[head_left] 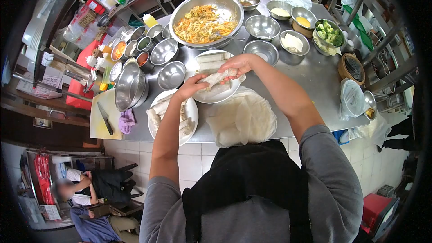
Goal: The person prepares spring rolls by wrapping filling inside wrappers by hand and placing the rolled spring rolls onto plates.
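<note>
Between my two hands is a pale, uncooked spring roll, held over a white plate [225, 96] where more rolls lie in a row. My left hand [191, 86] grips the left end of the spring roll [218, 77], and my right hand [238, 65] has its fingers curled round the right end. Just below, nearer my body, a stack of thin round wrappers [243, 119] rests at the table's front edge. A second white plate [192, 112], partly behind my left forearm, carries several more rolls.
Beyond the plates stands a large steel bowl [240, 11] of shredded vegetable filling. Several small steel bowls surround it, one with broccoli [328, 33]. At the left, a knife [105, 118] lies on a cutting board [96, 128] beside a purple cloth [127, 121]. Two people sit at lower left.
</note>
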The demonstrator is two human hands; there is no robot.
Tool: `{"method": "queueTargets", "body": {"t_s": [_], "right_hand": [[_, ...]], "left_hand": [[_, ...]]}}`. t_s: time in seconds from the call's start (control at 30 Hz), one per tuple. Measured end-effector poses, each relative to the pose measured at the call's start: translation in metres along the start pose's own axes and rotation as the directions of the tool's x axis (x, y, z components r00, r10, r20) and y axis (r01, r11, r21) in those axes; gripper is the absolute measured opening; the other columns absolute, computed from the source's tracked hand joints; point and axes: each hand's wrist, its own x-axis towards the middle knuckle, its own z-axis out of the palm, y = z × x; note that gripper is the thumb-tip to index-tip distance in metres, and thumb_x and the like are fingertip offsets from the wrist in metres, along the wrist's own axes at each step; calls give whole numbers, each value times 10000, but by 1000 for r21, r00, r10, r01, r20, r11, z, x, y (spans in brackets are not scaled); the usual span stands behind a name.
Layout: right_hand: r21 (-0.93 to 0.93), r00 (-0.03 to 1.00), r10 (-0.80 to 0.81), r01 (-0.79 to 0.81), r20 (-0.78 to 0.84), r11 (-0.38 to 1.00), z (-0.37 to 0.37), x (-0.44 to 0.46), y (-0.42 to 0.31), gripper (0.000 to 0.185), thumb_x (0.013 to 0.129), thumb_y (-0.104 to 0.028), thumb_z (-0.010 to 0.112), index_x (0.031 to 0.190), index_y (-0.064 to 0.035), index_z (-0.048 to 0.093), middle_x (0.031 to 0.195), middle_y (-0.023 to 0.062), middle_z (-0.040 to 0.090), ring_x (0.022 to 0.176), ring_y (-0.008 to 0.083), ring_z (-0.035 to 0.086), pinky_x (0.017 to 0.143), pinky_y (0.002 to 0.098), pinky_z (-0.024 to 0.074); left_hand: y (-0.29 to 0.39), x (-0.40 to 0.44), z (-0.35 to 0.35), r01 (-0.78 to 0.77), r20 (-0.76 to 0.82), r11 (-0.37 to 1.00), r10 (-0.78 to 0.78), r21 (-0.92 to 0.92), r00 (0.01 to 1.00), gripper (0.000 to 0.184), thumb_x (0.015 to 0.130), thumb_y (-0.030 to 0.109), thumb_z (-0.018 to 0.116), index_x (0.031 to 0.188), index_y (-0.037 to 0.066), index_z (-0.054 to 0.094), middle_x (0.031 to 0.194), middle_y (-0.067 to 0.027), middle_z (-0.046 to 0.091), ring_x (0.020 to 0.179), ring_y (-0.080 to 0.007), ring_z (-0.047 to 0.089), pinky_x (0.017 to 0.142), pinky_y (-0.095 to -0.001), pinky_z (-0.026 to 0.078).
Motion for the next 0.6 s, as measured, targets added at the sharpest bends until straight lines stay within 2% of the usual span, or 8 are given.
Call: {"method": "queueTargets", "body": {"t_s": [0.07, 0.17, 0.27, 0.37, 0.47, 0.57, 0.6], "right_hand": [[28, 999, 14, -15, 30, 999, -3, 4, 1, 330, 978, -319, 642, 1224, -99, 641, 1161, 149, 710, 865, 62, 650, 690, 185, 541], [88, 1000, 6, -9, 28, 996, -5, 8, 0, 362, 975, -347, 654, 1239, -99, 636, 1133, 140, 716, 843, 73, 648, 684, 185, 547], [83, 996, 49, -43, -72, 996, 0, 7, -5, 351, 964, -324, 683, 1218, -83, 653, 1132, 108, 701, 881, 95, 640, 709, 198, 559], [129, 992, -52, 66, -111, 989, 2, -2, -5, 319, 946, -270, 713, 1183, -60, 671, 1144, 73, 674, 966, 124, 633, 747, 219, 571], [88, 989, -147, 149, -29, 985, -9, -6, 0, 298, 938, -239, 723, 1163, -48, 679, 1167, 53, 653, 1050, 144, 619, 782, 235, 579], [95, 979, -202, 205, -34, 974, -14, -31, 5, 301, 943, -234, 716, 1176, -47, 676, 1178, 52, 661, 1010, 137, 639, 808, 237, 570], [78, 980, -180, 187, -80, 979, -14, -43, 6, 314, 955, -265, 699, 1178, -45, 671, 1166, 53, 668, 974, 118, 642, 791, 230, 563]], "left_hand": [[2, -2, -1, 17, 18, 996, -15, -89, 1000, 562, 879, 266, 712, 1371, 42, 557, 1223, -54, 634, 1088, -152, 591, 950, -289, 455], [3, 1, -7, 120, 32, 980, -116, -158, 993, 616, 870, 253, 726, 1402, 22, 518, 1264, -56, 615, 1119, -155, 592, 964, -284, 461], [1, 3, -9, 157, 116, 934, -126, -321, 985, 663, 868, 258, 737, 1421, -3, 482, 1294, -61, 601, 1136, -158, 596, 982, -284, 466], [2, 4, -16, 158, 134, 942, -123, -297, 983, 668, 886, 259, 738, 1425, -25, 463, 1291, -66, 603, 1144, -150, 598, 978, -294, 492], [7, 2, -17, 159, 139, 906, -112, -393, 984, 638, 893, 259, 736, 1425, 0, 498, 1295, -75, 613, 1142, -163, 607, 966, -306, 504], [22, 5, -13, 167, 155, 881, -108, -443, 982, 614, 929, 265, 714, 1435, 6, 481, 1291, -78, 616, 1155, -160, 606, 934, -302, 528], [31, 6, -9, 158, 173, 875, -87, -457, 981, 604, 945, 281, 698, 1438, 11, 476, 1280, -81, 622, 1152, -159, 609, 931, -302, 532]]}}
